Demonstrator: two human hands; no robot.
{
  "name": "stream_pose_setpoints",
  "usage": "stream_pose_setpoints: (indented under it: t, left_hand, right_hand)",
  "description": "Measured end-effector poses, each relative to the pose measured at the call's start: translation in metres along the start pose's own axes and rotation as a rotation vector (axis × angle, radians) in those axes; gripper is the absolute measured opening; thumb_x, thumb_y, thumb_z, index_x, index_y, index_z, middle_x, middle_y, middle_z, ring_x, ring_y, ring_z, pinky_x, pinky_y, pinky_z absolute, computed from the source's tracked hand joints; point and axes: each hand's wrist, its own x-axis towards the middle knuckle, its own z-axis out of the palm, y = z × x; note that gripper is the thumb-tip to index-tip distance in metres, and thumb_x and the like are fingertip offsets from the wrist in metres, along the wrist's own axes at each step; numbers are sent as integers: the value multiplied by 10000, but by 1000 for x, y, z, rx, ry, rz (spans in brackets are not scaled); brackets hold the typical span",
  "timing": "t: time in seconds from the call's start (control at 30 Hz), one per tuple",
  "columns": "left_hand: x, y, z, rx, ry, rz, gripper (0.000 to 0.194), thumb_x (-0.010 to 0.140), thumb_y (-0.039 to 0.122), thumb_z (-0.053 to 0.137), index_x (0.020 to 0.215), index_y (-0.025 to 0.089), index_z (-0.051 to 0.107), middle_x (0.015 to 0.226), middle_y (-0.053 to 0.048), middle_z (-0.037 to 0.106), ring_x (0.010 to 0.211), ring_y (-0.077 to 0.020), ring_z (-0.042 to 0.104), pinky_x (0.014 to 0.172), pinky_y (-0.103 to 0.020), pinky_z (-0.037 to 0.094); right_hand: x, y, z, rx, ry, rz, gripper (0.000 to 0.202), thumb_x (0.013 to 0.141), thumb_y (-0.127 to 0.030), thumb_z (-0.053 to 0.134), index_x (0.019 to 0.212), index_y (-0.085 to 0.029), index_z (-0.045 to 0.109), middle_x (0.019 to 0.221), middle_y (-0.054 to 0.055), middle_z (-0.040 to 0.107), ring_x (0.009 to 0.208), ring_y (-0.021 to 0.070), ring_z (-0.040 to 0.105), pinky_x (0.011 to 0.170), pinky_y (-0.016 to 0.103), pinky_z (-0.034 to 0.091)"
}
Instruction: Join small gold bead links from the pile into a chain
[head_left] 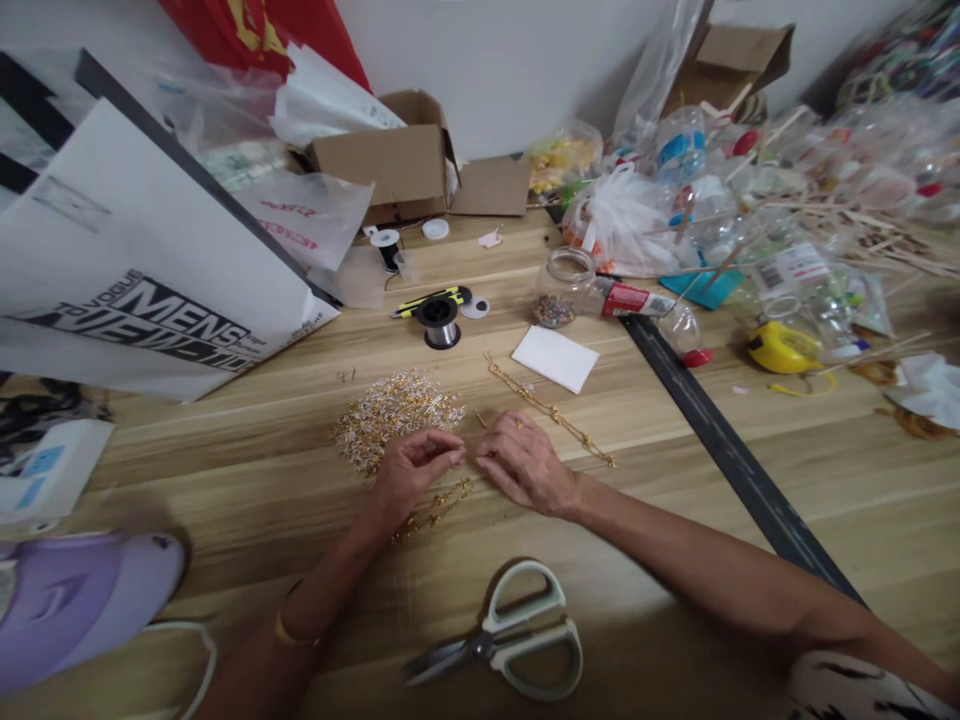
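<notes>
My left hand point(414, 470) is closed in a pinch at the near edge of a pile of small gold and clear beads point(386, 410). Whatever lies between its fingertips is too small to make out. Close by on the right, my right hand point(525, 462) also has thumb and fingers pressed together, and its contents are hidden. The fingertips of both hands are a short gap apart. A gold beaded chain point(442, 503) lies beside my left hand, partly under it. Another gold chain point(555, 412) stretches across the table just beyond my right hand.
Scissors point(499, 640) lie in front. Behind are a wire spool point(438, 325), a folded white paper point(555, 358) and a bead jar point(562, 290). A white bag point(165, 270) stands left, above a purple iron point(90, 600). Plastic bottles point(705, 200) and a tape measure point(784, 347) crowd the right.
</notes>
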Motion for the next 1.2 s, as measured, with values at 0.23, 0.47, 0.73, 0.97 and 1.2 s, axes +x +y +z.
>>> stream_pose_setpoints:
  t: [0.23,0.47,0.73,0.97,1.2]
  left_hand:
    - [-1,-2,0,-19,22,55,187,620,191,737,780,146,652,721,-17,685,689,-123,633,675,-223,511]
    - [-2,-4,-1,-9,6,91,197,631,182,727,810,139,656,738,-27,694,695,-126,641,680,-228,516]
    - [-1,-2,-1,-20,-2,98,107,631,176,728,719,143,677,687,-17,700,650,-122,636,647,-221,514]
    - [2,-4,-4,-27,-23,113,72,653,170,709,720,148,699,676,-18,713,639,-132,652,639,-223,524]
    - [2,-3,-4,-60,-54,-4,101,651,191,714,733,133,700,643,-19,715,614,-146,668,631,-234,539]
  right_hand:
    - [-1,0,1,18,-7,-14,60,866,-141,473,901,-168,513,750,48,580,726,172,491,737,341,414]
    - [-2,0,2,36,-16,-19,68,864,-133,469,905,-164,514,764,49,580,738,170,496,762,350,414]
    - [-1,0,0,26,-18,-17,62,862,-140,477,900,-164,520,755,51,576,729,172,491,747,344,421]
    - [-2,0,2,21,-12,-21,55,856,-136,485,894,-160,518,753,53,583,737,173,485,757,348,427]
    - [-1,0,1,25,-13,-7,64,857,-134,485,902,-164,519,768,52,585,730,171,481,723,338,416]
